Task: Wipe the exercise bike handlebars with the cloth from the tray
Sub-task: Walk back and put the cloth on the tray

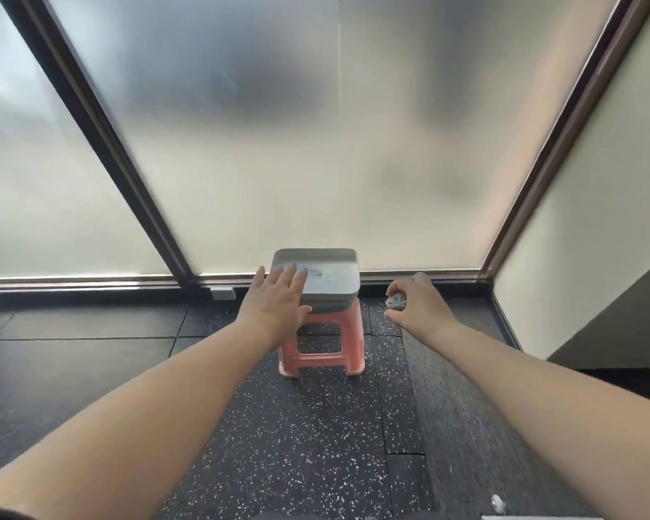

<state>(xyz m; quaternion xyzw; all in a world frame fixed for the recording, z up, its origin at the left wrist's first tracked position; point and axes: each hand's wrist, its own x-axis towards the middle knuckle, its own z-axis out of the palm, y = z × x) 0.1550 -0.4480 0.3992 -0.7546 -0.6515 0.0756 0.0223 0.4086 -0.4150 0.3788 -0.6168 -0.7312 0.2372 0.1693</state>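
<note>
A grey tray (327, 270) sits on a pink stool (321, 352) near the centre, at the foot of frosted glass (278, 144) that blurs everything behind it into dark smudges. The left hand (278, 298) reaches in from 7 o'clock with fingers straight and slightly spread, lying over the tray's left rim; it covers that corner, and whether it presses or only hovers cannot be told. Faint marks on the tray floor are too blurred to read. The right hand (415, 302), coming from 4 o'clock, is at 3 o'clock of the tray and apart from it, curled and pinching a small grey wad, apparently the cloth (395, 300), mostly hidden between thumb and fingers. The speckled dark floor (316, 444) runs below. At 5 o'clock, a small pale object (498, 502) lies near the frame edge, unidentifiable.
</note>
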